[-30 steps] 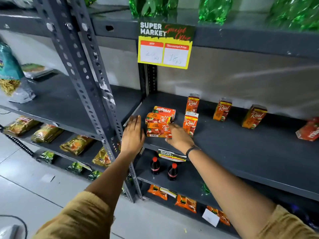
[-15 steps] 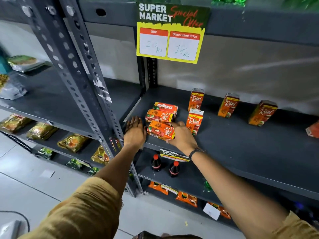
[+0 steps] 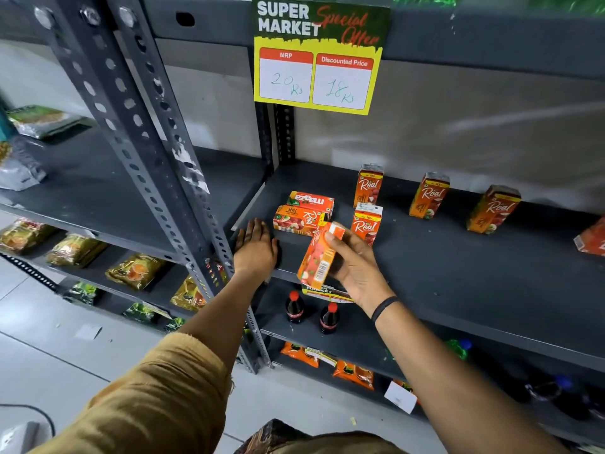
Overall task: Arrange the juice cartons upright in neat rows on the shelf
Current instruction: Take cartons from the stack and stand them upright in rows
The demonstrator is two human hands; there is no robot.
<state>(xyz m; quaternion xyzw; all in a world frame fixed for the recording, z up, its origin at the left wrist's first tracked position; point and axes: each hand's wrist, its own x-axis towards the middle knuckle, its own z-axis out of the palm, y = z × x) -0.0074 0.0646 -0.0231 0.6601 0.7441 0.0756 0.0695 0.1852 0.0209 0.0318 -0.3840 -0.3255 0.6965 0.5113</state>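
On the dark grey shelf (image 3: 458,276), the biggest thing in view, juice cartons sit scattered between a slotted steel upright (image 3: 154,165) at the left and the pale back wall. Above it, fixed to the edge of the next shelf up, hangs a yellow and green offer sign (image 3: 319,57) with handwritten prices.

Left hand (image 3: 257,249): flat, palm down, fingers spread, resting on the shelf's front left corner just beside the lying cartons; its grip is open and holds nothing. Right hand (image 3: 355,267): its grip is closed around a tilted carton (image 3: 319,257), lifted clear of the shelf near the front edge, barcode side facing the camera. A dark band circles that wrist.

Two lying cartons (image 3: 302,213) rest flat side by side behind the left hand, touching each other. Just right of them one upright carton (image 3: 366,222) stands partly hidden by the held one, with another upright carton (image 3: 368,185) behind it. Two more cartons (image 3: 458,201) stand farther right, well apart, both leaning slightly. An orange pack (image 3: 591,239) lies at the frame's right edge.

Two cola bottles (image 3: 311,312) stand on the lower shelf.
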